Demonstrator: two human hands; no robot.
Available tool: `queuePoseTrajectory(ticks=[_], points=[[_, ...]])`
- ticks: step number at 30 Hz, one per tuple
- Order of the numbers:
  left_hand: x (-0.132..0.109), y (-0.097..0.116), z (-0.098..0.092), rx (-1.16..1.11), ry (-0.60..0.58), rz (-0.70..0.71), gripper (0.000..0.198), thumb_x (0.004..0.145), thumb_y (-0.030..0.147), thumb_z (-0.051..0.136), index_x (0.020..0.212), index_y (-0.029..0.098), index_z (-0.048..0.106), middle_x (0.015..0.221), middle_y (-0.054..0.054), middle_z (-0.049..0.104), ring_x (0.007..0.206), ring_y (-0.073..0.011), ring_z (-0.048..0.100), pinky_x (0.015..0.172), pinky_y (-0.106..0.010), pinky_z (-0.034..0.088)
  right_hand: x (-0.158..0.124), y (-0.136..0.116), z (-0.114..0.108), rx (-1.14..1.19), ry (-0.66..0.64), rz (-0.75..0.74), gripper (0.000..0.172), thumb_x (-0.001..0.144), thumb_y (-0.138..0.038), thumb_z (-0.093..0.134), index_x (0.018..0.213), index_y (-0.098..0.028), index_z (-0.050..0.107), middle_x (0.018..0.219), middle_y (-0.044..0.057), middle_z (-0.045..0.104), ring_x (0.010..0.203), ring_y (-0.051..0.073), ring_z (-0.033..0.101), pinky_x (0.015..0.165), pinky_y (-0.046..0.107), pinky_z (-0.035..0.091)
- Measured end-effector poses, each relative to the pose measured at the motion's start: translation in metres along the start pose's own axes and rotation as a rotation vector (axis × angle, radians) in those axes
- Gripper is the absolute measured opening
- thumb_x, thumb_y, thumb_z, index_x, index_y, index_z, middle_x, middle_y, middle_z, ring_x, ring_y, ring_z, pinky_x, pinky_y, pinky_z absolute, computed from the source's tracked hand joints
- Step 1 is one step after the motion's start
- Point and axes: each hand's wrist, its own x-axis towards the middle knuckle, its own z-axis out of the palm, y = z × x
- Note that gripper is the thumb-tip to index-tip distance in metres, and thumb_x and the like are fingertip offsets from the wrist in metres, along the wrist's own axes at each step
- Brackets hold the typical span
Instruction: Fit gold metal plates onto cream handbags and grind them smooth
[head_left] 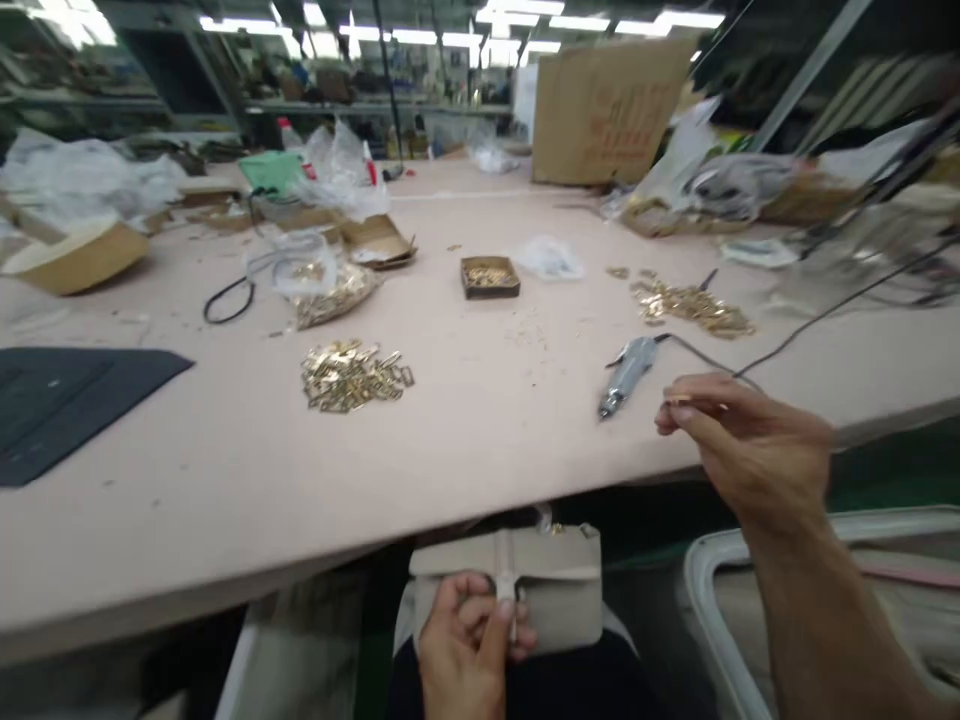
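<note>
Left hand [466, 645] was closed below the edge of the surface [225, 480], fingers curled under a beige pouch [555, 590] and thumb pressed on the narrow strap [507, 585] down its middle. The pouch lay flat over the lap. Its long axis ran from side to side, and the strap crossed it from far edge to near edge.

Right hand [750, 445] hovered over the surface edge, up and to the right of the left hand. It was narrowed to a pinch, thumb and forefinger closed on a small pale piece [679, 401], too small to identify.

Just left of that pinch lay a grey power tool [627, 374], tip slanted toward the near left. Its cable [825, 312] left the far end and passed close by the right hand's knuckles.

Farther left of the tool was a heap of brass fittings [352, 374], and beyond the right hand a second scatter of fittings [694, 305]. A small tray [490, 277] of brass parts stood beyond the left hand.

A cardboard box [607, 110] stood far beyond both hands. Its red printing was too blurred to read.
</note>
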Motion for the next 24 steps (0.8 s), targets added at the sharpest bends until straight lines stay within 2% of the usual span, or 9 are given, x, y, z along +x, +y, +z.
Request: queuePoseTrajectory(ticks=[3,6,8,10,12,14,19,24], points=[[0.003,-0.010,-0.006,0.011,-0.060,-0.020,0.045,0.082,0.049,0.080,0.098,0.016,0.055,0.081,-0.012,0.077,0.066,-0.0251,0.075,0.060,-0.031,0.059,-0.075,-0.025,0.023,0.179,-0.232,0.162,0.011,0.084,-0.018,0.078,0.093,-0.022,0.079,0.102,0.012,0.067,0.086,0.025,0.069,0.069,0.039,0.059],[0.004,-0.014,-0.014,0.019,-0.078,-0.082,0.043,0.081,0.046,0.081,0.094,0.013,0.057,0.080,-0.015,0.077,0.066,-0.0257,0.075,0.059,-0.029,0.058,-0.133,-0.022,0.040,0.262,-0.439,0.350,0.010,0.090,-0.021,0.072,0.095,-0.022,0.080,0.106,0.013,0.065,0.095,0.027,0.067,0.075,0.040,0.059],[0.004,-0.016,-0.018,0.015,-0.099,-0.104,0.042,0.080,0.044,0.083,0.091,0.012,0.058,0.078,-0.015,0.077,0.066,-0.0254,0.075,0.059,-0.028,0.058,-0.161,-0.012,0.051,0.266,-0.484,0.415,0.006,0.090,-0.022,0.073,0.092,-0.022,0.079,0.104,0.012,0.065,0.097,0.025,0.065,0.076,0.036,0.059],[0.005,-0.019,-0.020,0.003,-0.122,-0.097,0.042,0.079,0.044,0.084,0.090,0.012,0.060,0.076,-0.014,0.077,0.066,-0.0245,0.075,0.060,-0.027,0.058,-0.179,-0.003,0.062,0.274,-0.486,0.455,0.009,0.089,-0.023,0.076,0.098,-0.023,0.078,0.109,0.011,0.063,0.096,0.023,0.065,0.076,0.034,0.060],[0.009,-0.023,-0.020,-0.022,-0.140,-0.086,0.043,0.079,0.047,0.084,0.088,0.011,0.062,0.072,-0.012,0.076,0.065,-0.0240,0.074,0.061,-0.028,0.058,-0.187,0.002,0.070,0.286,-0.492,0.481,0.023,0.090,-0.027,0.076,0.113,-0.023,0.074,0.118,0.012,0.061,0.093,0.021,0.065,0.076,0.034,0.062],[0.014,-0.026,-0.019,-0.063,-0.158,-0.097,0.045,0.077,0.050,0.085,0.086,0.010,0.065,0.071,-0.012,0.075,0.065,-0.0237,0.074,0.061,-0.029,0.059,-0.188,0.004,0.075,0.248,-0.499,0.469,0.027,0.091,-0.029,0.074,0.117,-0.023,0.073,0.119,0.012,0.061,0.088,0.020,0.066,0.074,0.033,0.062],[0.028,-0.027,-0.020,-0.078,-0.166,-0.113,0.045,0.066,0.047,0.092,0.082,0.007,0.078,0.074,-0.012,0.074,0.068,-0.0197,0.070,0.066,-0.029,0.058,-0.181,0.001,0.080,0.059,-0.501,0.369,0.008,0.091,-0.027,0.074,0.096,-0.021,0.074,0.096,0.008,0.067,0.085,0.020,0.066,0.074,0.032,0.059],[0.034,-0.026,-0.026,-0.053,-0.135,-0.132,0.041,0.059,0.042,0.096,0.077,0.008,0.080,0.075,-0.010,0.073,0.064,-0.0160,0.064,0.058,-0.026,0.057,-0.180,-0.001,0.074,-0.099,-0.588,0.340,0.008,0.091,-0.025,0.072,0.084,-0.021,0.069,0.082,0.003,0.066,0.075,0.018,0.062,0.070,0.031,0.052]])
